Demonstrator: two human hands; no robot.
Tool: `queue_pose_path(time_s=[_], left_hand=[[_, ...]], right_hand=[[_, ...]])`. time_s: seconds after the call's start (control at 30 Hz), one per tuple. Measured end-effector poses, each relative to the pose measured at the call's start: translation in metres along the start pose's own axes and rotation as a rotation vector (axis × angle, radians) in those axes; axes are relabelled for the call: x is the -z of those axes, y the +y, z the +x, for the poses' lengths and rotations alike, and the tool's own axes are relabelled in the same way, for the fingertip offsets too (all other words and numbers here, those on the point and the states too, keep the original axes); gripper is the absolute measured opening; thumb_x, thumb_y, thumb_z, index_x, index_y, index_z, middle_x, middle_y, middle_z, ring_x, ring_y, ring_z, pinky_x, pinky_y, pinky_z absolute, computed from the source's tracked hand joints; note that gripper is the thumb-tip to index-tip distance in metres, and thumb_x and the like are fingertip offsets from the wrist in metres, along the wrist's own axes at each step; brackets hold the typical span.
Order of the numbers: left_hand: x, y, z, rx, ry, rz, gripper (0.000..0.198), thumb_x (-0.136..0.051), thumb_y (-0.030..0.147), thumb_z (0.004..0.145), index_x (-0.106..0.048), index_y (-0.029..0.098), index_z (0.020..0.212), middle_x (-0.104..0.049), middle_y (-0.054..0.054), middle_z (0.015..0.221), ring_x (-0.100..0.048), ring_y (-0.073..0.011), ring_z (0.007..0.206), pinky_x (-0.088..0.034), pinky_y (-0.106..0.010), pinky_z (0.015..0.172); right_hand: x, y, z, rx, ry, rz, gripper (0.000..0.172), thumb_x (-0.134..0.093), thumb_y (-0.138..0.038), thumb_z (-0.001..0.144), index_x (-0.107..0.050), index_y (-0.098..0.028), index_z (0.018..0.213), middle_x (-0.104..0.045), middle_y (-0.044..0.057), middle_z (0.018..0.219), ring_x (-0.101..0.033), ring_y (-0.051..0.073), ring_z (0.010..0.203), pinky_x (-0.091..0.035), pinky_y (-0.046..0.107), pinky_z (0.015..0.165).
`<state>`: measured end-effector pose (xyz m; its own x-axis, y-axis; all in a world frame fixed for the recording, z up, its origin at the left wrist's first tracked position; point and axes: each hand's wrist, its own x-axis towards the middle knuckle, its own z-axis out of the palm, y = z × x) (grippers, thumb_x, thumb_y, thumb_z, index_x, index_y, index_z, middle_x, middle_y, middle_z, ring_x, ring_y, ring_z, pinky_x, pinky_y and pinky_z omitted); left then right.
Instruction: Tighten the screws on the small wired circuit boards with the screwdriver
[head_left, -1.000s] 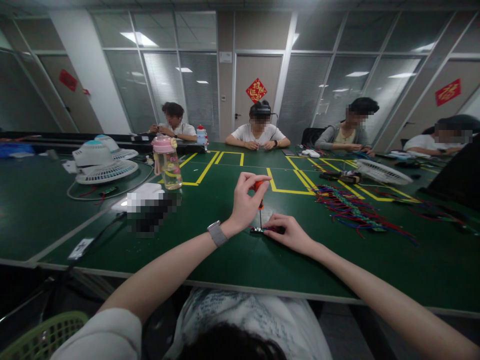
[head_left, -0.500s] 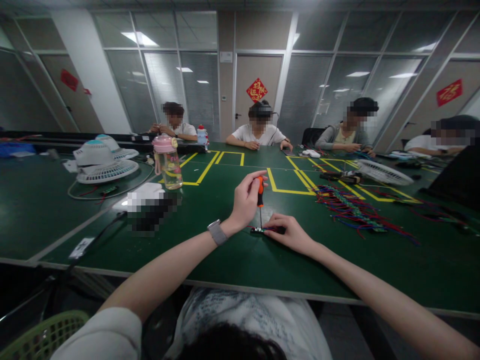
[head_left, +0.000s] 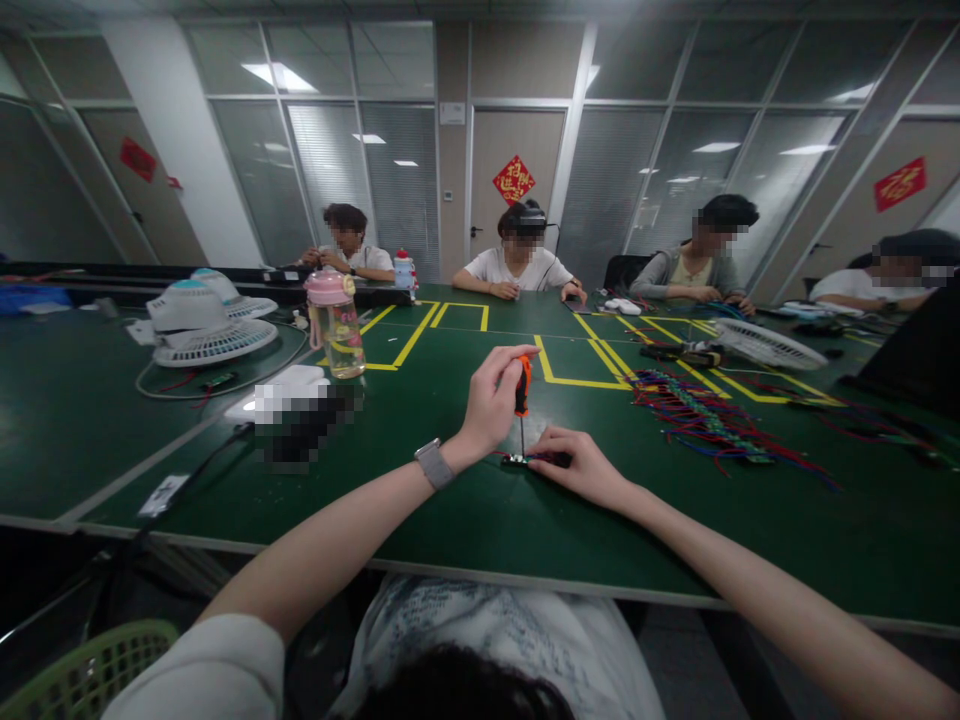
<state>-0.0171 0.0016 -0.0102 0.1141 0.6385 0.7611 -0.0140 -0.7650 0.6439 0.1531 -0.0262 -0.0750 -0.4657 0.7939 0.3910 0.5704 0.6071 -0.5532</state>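
Observation:
My left hand (head_left: 493, 400) is closed around the orange and black handle of a screwdriver (head_left: 523, 390). The screwdriver stands upright, its thin shaft pointing down with the tip at a small circuit board (head_left: 514, 460) on the green table. My right hand (head_left: 574, 462) pinches the right end of that board, where red and blue wires come off it. Its fingertips partly hide the wires and the board's end. Whether the tip sits in a screw is too small to tell.
To the right lies a row of wired circuit boards (head_left: 705, 415), with a white fan (head_left: 769, 345) behind. A pink-lidded bottle (head_left: 335, 325), white fan parts (head_left: 214, 340) and a cable (head_left: 195, 475) are on the left. Several people sit across the table (head_left: 420, 530).
The screwdriver's handle has turned slightly, and my left fingers have shifted a little on it. My right hand and the circuit board look unmoved.

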Motion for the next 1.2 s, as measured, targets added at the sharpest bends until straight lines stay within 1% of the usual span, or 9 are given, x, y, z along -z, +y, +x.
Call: queue_pose_path(time_s=[0.1,0.17,0.3,0.4,0.5,0.63,0.83,1.2], left_hand=[[-0.0011,-0.002,-0.0001,0.046,0.001,-0.072,0.027,-0.041,0.027,0.093,-0.062,0.019,0.109,-0.064,-0.007,0.106,-0.062,-0.0159,0.092,-0.049,-0.028,0.08],[-0.0019,-0.002,0.0,0.044,0.01,-0.058,0.025,-0.045,0.027,0.092,-0.061,0.019,0.109,-0.065,-0.007,0.102,-0.062,-0.0152,0.089,-0.049,-0.027,0.078],[-0.0029,0.0,-0.0004,-0.018,0.035,0.056,0.019,-0.054,0.026,0.087,-0.065,0.019,0.101,-0.061,-0.004,0.091,-0.058,-0.0125,0.081,-0.047,-0.024,0.074],[-0.0028,0.0015,-0.001,-0.053,0.05,0.111,0.015,-0.057,0.027,0.086,-0.066,0.018,0.095,-0.057,-0.003,0.089,-0.056,-0.0121,0.081,-0.046,-0.023,0.073],[-0.0016,0.003,-0.0009,-0.045,0.046,0.12,0.018,-0.051,0.028,0.089,-0.066,0.019,0.094,-0.055,-0.003,0.09,-0.054,-0.0118,0.081,-0.045,-0.023,0.074],[0.0,0.0042,0.0005,-0.029,0.025,0.121,0.025,-0.042,0.023,0.093,-0.066,0.021,0.099,-0.054,-0.003,0.092,-0.054,-0.0121,0.085,-0.045,-0.022,0.075],[0.0,0.0023,0.0009,-0.028,0.036,0.114,0.026,-0.041,0.021,0.093,-0.065,0.02,0.102,-0.054,-0.004,0.093,-0.054,-0.0124,0.088,-0.045,-0.022,0.076],[0.0005,0.0025,0.0021,-0.028,0.028,0.128,0.026,-0.041,0.023,0.093,-0.065,0.019,0.1,-0.058,-0.004,0.095,-0.056,-0.013,0.089,-0.045,-0.022,0.076]], right_hand=[[0.0003,-0.0009,0.0001,-0.003,-0.003,0.0,0.02,-0.061,-0.029,0.082,-0.074,-0.016,0.09,-0.063,0.006,0.077,-0.057,0.014,0.066,-0.044,0.026,0.06],[0.0002,-0.0007,0.0001,-0.002,-0.003,0.001,0.02,-0.061,-0.029,0.082,-0.074,-0.016,0.09,-0.063,0.006,0.077,-0.057,0.014,0.066,-0.044,0.025,0.06],[-0.0003,0.0009,0.0001,0.003,-0.006,0.0,0.019,-0.061,-0.028,0.082,-0.074,-0.016,0.09,-0.062,0.005,0.076,-0.056,0.014,0.067,-0.043,0.025,0.06],[-0.0004,0.0015,0.0001,0.007,-0.006,0.001,0.019,-0.061,-0.027,0.082,-0.074,-0.016,0.09,-0.062,0.005,0.075,-0.056,0.014,0.066,-0.043,0.025,0.06],[-0.0002,0.0011,0.0,0.001,-0.003,-0.001,0.018,-0.061,-0.027,0.082,-0.074,-0.016,0.089,-0.061,0.005,0.074,-0.056,0.014,0.066,-0.042,0.025,0.06],[-0.0001,0.001,-0.0003,0.0,-0.004,-0.006,0.019,-0.061,-0.028,0.082,-0.074,-0.016,0.089,-0.062,0.005,0.075,-0.056,0.014,0.066,-0.042,0.025,0.059],[-0.0003,0.002,-0.0005,0.007,-0.001,0.002,0.02,-0.061,-0.03,0.083,-0.074,-0.017,0.089,-0.062,0.005,0.075,-0.057,0.014,0.067,-0.043,0.025,0.06],[0.0006,-0.0001,-0.0005,0.004,-0.007,0.002,0.021,-0.06,-0.031,0.083,-0.074,-0.017,0.09,-0.063,0.005,0.077,-0.056,0.014,0.067,-0.043,0.025,0.059]])
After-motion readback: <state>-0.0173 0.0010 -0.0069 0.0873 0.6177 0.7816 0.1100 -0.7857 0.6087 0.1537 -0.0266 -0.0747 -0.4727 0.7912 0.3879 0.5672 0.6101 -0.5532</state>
